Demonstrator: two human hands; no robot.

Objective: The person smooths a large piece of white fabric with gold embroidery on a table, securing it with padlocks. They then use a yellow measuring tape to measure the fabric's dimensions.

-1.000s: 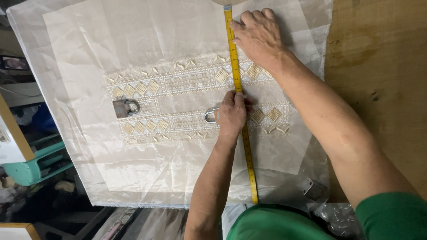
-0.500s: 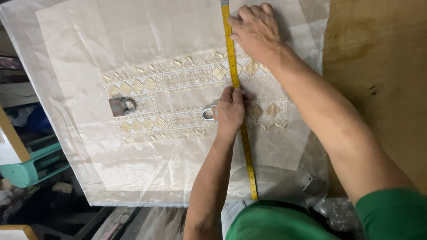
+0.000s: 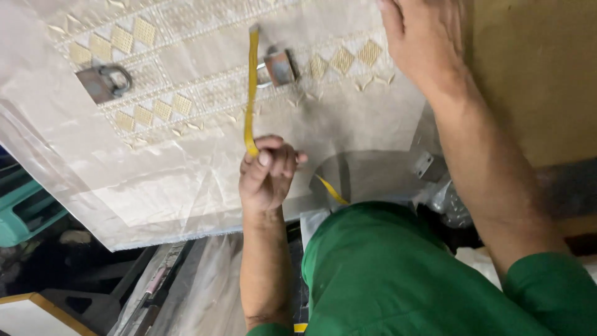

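Note:
A cream fabric [image 3: 186, 162] with gold embroidered diamond bands lies spread on a brown wooden table [image 3: 535, 74]. My left hand [image 3: 267, 174] is closed around a yellow measuring tape [image 3: 250, 93]. The tape rises from my fist across the lower embroidered band, and its free end lies near the top edge of the view. A short length trails from my fist toward my green shirt. My right hand [image 3: 423, 43] rests flat on the fabric at the right end of the band, apart from the tape. Two metal padlocks [image 3: 102, 81] [image 3: 280, 67] sit on the fabric as weights.
The fabric's near edge hangs over the table front. A teal crate [image 3: 25, 211] stands below at the left. Crumpled clear plastic [image 3: 448, 199] and a small metal piece [image 3: 424, 165] lie by my right forearm. A white board with a wooden edge [image 3: 37, 314] sits at the bottom left.
My right hand has let go of the tape's far end and now lies beside it. My left hand has drawn back toward my body, gripping the tape. The view has dropped closer.

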